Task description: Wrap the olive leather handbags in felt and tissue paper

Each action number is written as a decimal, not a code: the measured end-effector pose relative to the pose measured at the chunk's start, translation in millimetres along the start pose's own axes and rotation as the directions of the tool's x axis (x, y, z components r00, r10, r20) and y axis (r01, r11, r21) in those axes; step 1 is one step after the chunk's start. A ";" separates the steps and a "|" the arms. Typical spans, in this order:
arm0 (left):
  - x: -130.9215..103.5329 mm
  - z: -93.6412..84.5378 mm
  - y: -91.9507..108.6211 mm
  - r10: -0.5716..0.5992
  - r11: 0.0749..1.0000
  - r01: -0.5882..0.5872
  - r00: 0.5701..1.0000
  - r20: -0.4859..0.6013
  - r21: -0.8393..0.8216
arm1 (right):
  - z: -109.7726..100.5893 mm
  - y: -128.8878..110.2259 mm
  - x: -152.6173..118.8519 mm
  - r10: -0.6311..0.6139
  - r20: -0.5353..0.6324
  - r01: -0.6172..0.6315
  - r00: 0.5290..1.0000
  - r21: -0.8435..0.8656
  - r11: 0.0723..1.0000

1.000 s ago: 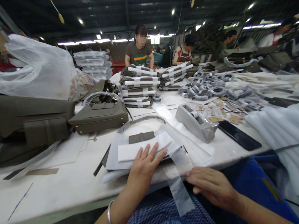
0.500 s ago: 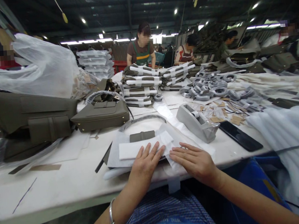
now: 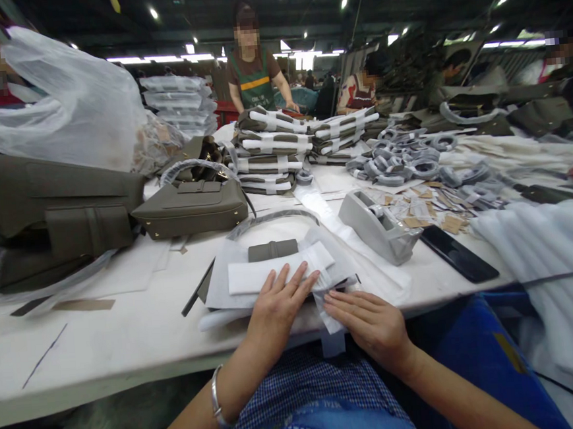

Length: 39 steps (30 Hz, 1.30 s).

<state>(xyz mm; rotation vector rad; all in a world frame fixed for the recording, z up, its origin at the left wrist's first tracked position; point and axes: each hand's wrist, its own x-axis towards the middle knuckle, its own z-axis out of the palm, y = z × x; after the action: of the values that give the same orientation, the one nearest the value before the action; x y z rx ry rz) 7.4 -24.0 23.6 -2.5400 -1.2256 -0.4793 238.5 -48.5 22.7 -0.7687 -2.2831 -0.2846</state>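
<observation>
Because the white foam strip [image 3: 249,277] seems light enough to slide, the left hand [image 3: 273,311] probably lies across its near edge to pin it, fingers spread and palm down, grasping nothing. The right hand [image 3: 377,326] is flat too, its fingers together and unclenched, with the tips at a crinkled strip of clear film [image 3: 330,313]; that light touch looks meant to smooth the film down against the padding. Whether the right fingertips pinch any of it, I cannot tell.

The olive bag [image 3: 272,250] lies on the desk [image 3: 128,346], to the left of the tape dispenser [image 3: 379,227] and nearer the person. Relative to the hands, it is beneath the left fingers and beyond them, with the right fingertips by its near right part. A pale sheet [image 3: 220,282] lies over it, presumably to shield the surface, and its wrapped handle [image 3: 261,218] arches away from the person, clear of both hands.

Just right of the dispenser is a dark phone [image 3: 458,254]. Beyond the dispenser are grey wrapped coils [image 3: 391,163] and, farther left, a stack of padded bags [image 3: 271,143], perhaps piled flat to save room. Another olive bag [image 3: 192,212] stands well to the dispenser's left. Far beyond the dispenser, a co-worker in a green apron [image 3: 256,84] stands behind the stack.
</observation>
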 end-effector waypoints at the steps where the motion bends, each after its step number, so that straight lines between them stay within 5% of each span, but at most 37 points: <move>1: 0.3 0.0 -0.1 -0.002 1.000 0.002 1.000 -0.002 -0.004 | 1.3 0.0 -1.2 0.004 -0.008 -0.004 1.000 0.002 1.000; 11: 2.2 2.0 -1.6 -0.010 0.999 0.011 1.000 0.024 -0.045 | 12.9 2.0 -7.1 0.005 -0.023 -0.006 1.000 -0.038 0.999; 19: 5.4 -16.3 2.1 -0.056 0.971 0.086 0.989 0.139 -0.221 | 26.6 3.4 -11.3 0.003 -0.056 -0.006 0.998 -0.059 0.998; 25: 8.6 -0.4 14.5 -0.205 0.961 0.200 0.979 -0.006 -0.191 | 30.3 2.9 -17.1 -0.010 -0.102 0.003 0.995 -0.072 0.997; 32: 7.9 16.0 18.4 -0.192 0.978 0.180 0.973 -0.125 -0.104 | 31.2 2.8 -20.0 -0.007 -0.040 0.006 0.999 -0.027 1.000; 39: 7.5 17.5 18.5 -0.179 0.982 0.165 0.967 -0.183 -0.088 | 3.2 10.9 -37.8 -0.049 0.109 0.046 0.993 0.030 0.999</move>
<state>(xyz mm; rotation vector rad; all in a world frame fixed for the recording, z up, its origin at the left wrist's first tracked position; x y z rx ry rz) 29.4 -23.1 8.8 -2.3893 -1.3841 -0.7997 265.2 -55.3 -5.6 -0.7333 -2.4060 -0.2380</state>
